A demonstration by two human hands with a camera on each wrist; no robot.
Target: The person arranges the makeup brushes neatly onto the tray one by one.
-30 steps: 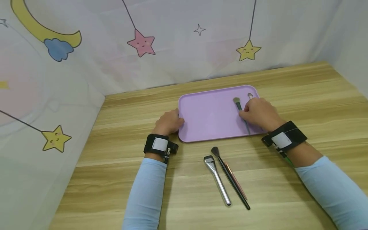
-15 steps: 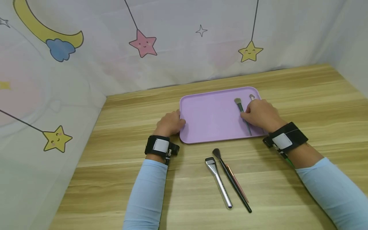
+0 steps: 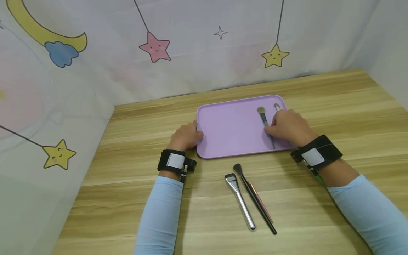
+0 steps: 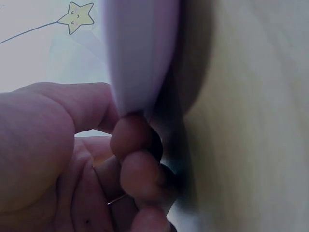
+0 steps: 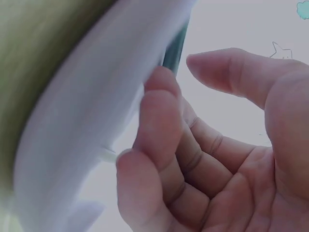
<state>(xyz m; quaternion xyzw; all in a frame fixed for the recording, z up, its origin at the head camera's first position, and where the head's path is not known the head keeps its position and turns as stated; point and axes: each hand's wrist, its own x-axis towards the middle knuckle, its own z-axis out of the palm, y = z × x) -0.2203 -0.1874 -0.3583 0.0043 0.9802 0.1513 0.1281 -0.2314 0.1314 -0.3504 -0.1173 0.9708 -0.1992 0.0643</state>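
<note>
My left hand (image 3: 185,136) grips the left edge of a lilac tray (image 3: 227,127). In the left wrist view its thumb and curled fingers are at the tray rim (image 4: 140,53). Over the tray's right side, my right hand (image 3: 289,125) has loosely curled fingers, with a gap to the thumb in the right wrist view. Beside that thumb lies a green-handled makeup brush (image 3: 263,116), slanted on the tray. A smaller makeup brush (image 3: 277,106) shows only its head beyond the right hand; the hand hides the rest. Whether the fingers touch either brush is unclear.
On the wooden table (image 3: 127,198) in front of the tray lie a silver flat makeup brush (image 3: 241,202), a black-handled brush (image 3: 255,198) and a thin rose-coloured stick (image 3: 261,202) beside it. A white printed curtain (image 3: 197,71) stands behind and at the left.
The head view shifts slightly between frames. Both hands stay at the tray, and the brushes keep practically the same places.
</note>
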